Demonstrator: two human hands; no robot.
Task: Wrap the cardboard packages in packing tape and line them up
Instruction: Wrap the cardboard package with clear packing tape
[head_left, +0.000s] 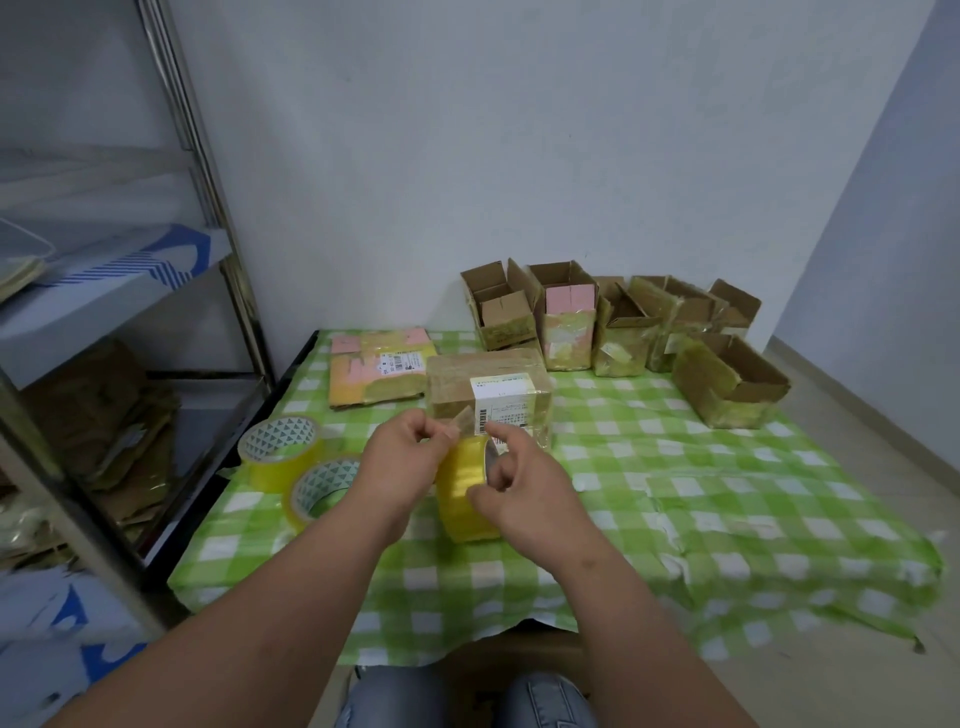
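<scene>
Mid-frame: right hand (524, 483) is gripping yellow tape roll (465, 493); left hand (402, 457) is pinching its peeled end (464, 420). Taped, white-labelled package (488, 400) is sitting just behind on counter (727, 519).

taped package (488, 397) | flat on table; yellow tape roll (462, 491) | upright, just before it

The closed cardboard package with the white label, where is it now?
The closed cardboard package with the white label lies mid-table in the head view, just beyond both hands, right of the flat pink-patched package.

White walls (467, 130), metal shelving (208, 218) left, green-checked table (727, 493)
</scene>
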